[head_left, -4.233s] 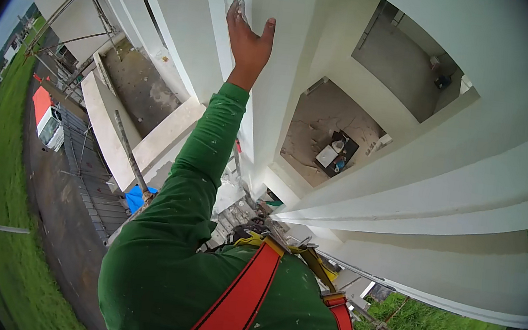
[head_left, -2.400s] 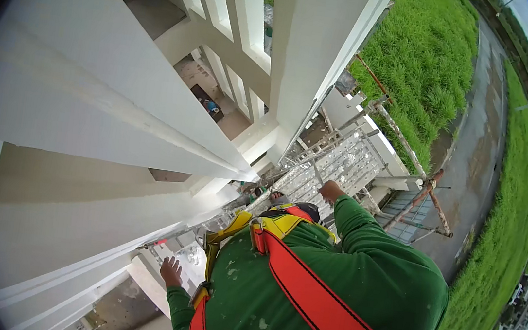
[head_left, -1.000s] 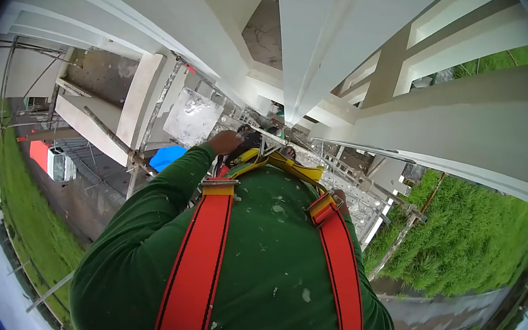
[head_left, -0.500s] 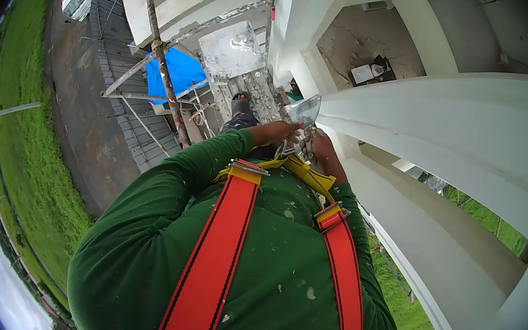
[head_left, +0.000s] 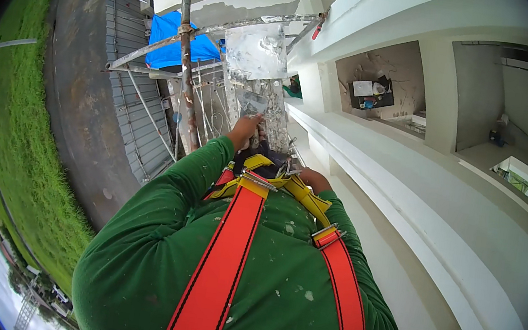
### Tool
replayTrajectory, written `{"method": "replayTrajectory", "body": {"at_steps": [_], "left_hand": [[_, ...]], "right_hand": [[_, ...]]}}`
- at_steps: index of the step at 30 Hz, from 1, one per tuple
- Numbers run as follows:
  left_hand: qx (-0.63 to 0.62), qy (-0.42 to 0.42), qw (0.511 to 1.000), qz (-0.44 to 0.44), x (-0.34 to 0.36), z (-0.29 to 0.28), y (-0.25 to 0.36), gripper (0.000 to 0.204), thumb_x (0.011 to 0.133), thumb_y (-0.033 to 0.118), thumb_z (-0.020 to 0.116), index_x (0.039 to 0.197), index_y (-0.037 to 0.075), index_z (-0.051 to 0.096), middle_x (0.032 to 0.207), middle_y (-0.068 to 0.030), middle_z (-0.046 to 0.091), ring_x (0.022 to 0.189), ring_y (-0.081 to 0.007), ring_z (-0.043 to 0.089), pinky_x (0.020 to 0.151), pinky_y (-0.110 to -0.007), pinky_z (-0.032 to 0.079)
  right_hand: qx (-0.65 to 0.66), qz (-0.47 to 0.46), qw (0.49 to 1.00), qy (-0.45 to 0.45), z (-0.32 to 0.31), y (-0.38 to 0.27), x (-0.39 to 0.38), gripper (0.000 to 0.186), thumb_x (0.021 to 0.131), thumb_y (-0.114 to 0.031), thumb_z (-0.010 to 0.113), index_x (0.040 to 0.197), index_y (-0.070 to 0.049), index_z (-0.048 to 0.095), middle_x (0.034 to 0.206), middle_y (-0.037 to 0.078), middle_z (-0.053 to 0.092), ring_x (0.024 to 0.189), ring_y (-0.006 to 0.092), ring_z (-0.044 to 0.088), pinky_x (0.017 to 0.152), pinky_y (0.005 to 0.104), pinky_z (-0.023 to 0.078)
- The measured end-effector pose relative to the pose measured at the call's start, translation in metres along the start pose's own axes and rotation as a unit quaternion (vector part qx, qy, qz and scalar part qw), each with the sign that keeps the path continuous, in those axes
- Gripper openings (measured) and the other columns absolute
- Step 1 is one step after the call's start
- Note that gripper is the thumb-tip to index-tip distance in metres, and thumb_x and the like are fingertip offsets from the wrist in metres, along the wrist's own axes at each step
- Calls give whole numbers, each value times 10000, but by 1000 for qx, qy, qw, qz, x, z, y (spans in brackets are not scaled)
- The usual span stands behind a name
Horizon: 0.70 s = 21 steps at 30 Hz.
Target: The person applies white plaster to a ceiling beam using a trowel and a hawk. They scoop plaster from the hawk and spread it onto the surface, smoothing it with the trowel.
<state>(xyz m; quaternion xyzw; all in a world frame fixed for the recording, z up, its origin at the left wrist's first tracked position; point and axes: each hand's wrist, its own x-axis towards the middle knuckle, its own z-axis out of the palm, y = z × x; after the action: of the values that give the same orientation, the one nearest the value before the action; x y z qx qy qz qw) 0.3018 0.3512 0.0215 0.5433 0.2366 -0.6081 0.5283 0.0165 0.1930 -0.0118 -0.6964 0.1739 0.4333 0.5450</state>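
Note:
My left hand (head_left: 243, 132) is closed around a putty knife, its wide, smeared grey blade (head_left: 254, 102) pointing away from me above the plank. My right hand (head_left: 315, 180) is low in front of my waist, beside the yellow webbing (head_left: 305, 196) of the harness. Its fingers are hidden, so whether it holds anything does not show. Red harness straps (head_left: 225, 252) run down over my green, paint-spotted shirt.
A splattered scaffold plank (head_left: 271, 110) lies under me, with a whitish board (head_left: 256, 50) farther along. Scaffold pipes (head_left: 184, 50) and a blue tarp (head_left: 165, 47) are on the left, above a drop to a road (head_left: 83, 77). A white ledge (head_left: 403, 162) lines the right.
My left hand and the putty knife have moved left, away from the white wall and over the plank. My right hand has dropped nearer my waist. The view has shifted.

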Motion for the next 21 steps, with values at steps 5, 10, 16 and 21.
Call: {"method": "replayTrajectory", "body": {"at_steps": [5, 10, 16, 21], "left_hand": [[175, 130, 975, -44, 55, -116, 40, 144, 911, 178, 640, 864, 43, 656, 679, -76, 595, 553, -212, 589, 553, -383, 509], [788, 78, 561, 243, 141, -259, 9, 117, 674, 156, 717, 675, 40, 697, 721, -180, 690, 605, -329, 669, 602, -391, 538], [531, 74, 807, 247, 217, -344, -64, 225, 872, 224, 626, 951, 30, 544, 652, -91, 607, 550, -231, 607, 489, -376, 457], [215, 232, 949, -13, 217, -262, -14, 330, 943, 282, 615, 1009, -15, 488, 661, -72, 536, 479, -172, 508, 408, -334, 411]], "right_hand": [[128, 339, 931, -38, -39, -75, -25, 778, 746, -518, 779, 1339, -68, 553, 1260, 195, 629, 1112, 321, 633, 934, 436, 502], [-58, 209, 967, 135, -79, 14, 72, 601, 794, -414, 777, 1261, -81, 597, 1109, 154, 670, 983, 307, 655, 788, 443, 543], [187, 262, 941, 102, -139, -16, 189, 462, 899, -374, 684, 1217, -54, 583, 1035, 129, 640, 910, 261, 624, 810, 482, 518], [161, 246, 949, 117, -144, 30, 362, 417, 917, -353, 668, 1186, -39, 606, 1033, 135, 649, 899, 273, 634, 779, 478, 527]]}}
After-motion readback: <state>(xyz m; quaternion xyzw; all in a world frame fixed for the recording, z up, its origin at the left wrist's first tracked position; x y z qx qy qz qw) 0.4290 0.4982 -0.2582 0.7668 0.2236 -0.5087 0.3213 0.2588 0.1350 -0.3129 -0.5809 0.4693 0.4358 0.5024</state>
